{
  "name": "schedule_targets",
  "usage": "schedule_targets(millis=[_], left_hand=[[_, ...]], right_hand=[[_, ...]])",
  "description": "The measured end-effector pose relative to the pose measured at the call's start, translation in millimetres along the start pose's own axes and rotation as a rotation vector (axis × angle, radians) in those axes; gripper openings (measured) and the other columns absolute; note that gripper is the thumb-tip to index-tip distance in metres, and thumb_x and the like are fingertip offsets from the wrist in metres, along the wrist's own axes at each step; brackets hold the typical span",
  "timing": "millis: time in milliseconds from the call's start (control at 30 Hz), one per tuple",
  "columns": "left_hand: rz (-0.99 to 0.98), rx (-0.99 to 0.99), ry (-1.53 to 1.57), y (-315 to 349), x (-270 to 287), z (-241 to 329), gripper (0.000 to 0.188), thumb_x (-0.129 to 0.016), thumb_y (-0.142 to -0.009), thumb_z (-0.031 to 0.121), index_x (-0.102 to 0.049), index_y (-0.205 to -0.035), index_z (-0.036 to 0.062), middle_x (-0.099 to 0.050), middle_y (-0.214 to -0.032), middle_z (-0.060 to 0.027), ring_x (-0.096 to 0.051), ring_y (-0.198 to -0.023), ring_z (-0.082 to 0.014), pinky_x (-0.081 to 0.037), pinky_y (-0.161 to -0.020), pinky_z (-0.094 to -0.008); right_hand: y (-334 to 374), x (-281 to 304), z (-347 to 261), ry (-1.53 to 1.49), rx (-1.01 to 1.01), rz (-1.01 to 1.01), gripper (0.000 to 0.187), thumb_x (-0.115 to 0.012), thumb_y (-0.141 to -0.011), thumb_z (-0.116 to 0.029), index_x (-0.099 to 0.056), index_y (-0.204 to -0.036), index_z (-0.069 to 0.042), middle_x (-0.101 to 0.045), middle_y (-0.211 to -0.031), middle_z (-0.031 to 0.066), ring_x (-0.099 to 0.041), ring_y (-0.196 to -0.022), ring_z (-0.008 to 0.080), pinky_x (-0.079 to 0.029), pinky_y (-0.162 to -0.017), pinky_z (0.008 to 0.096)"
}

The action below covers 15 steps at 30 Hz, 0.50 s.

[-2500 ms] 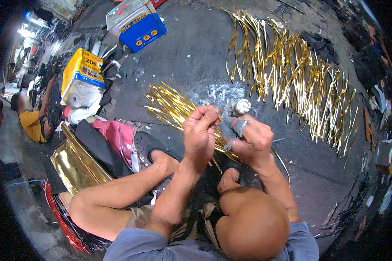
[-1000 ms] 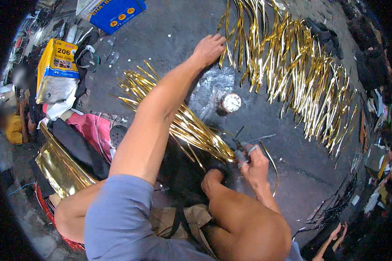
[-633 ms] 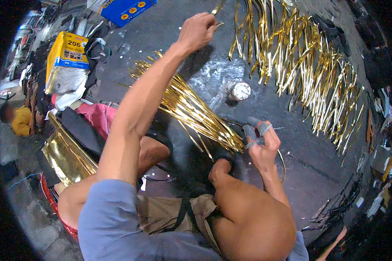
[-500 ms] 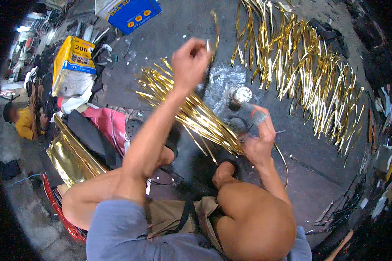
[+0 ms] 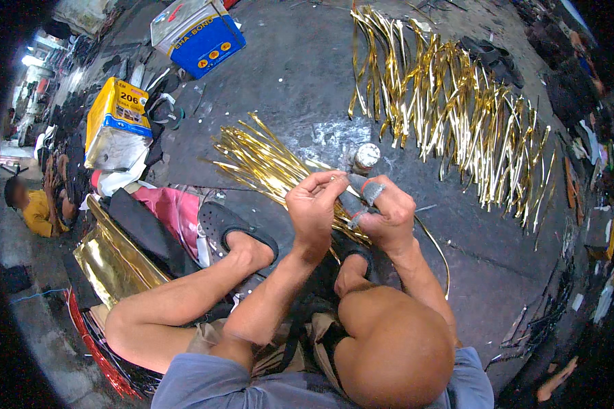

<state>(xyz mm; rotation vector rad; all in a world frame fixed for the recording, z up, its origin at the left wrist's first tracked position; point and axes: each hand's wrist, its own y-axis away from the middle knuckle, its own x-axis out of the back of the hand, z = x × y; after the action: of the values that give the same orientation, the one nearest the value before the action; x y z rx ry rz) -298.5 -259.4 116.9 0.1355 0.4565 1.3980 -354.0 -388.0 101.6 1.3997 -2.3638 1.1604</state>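
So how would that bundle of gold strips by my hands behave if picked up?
The gold bundle would probably flop at its far end, where thin strips splay apart. It's likely light, being narrow strips. Their glossy shine suggests they may slide against each other.

Left beyond the white-topped can (image 5: 367, 157), floor (image 5: 273, 82) lies open; right beyond it, spread gold strips (image 5: 457, 102) bar passage; on its near left, a gold-strip bundle (image 5: 269, 167) does.
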Motion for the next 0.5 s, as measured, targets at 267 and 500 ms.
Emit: schedule_targets(millis=[267, 500], left_hand=[[-0.149, 0.148, 0.479, 1, 2, -9, 0.013, -0.067, -0.093, 0.003, -0.067, -0.105, -0.002, -0.068, -0.096, -0.0052, -0.062, -0.087, -0.0112, -0.049, -0.08, -0.0244], [-0.033, 0.027, 0.519, -36, 24, 17, 0.006, -0.063, -0.094, 0.004, -0.065, -0.097, -0.0006, -0.064, -0.088, -0.0049, -0.058, -0.077, -0.0123, -0.047, -0.072, -0.0248]], right_hand=[[-9, 6, -11, 0.003, 0.07, 0.081, 0.024, -0.081, -0.06, -0.002, -0.063, -0.076, -0.002, -0.062, -0.071, 0.0104, -0.061, -0.057, 0.0252, -0.047, -0.051, 0.0332], [2, 9, -21, -0.085, 0.077, -0.033, 0.026, -0.078, -0.055, -0.001, -0.063, -0.076, -0.002, -0.061, -0.07, 0.0108, -0.06, -0.055, 0.0249, -0.046, -0.05, 0.0332]])
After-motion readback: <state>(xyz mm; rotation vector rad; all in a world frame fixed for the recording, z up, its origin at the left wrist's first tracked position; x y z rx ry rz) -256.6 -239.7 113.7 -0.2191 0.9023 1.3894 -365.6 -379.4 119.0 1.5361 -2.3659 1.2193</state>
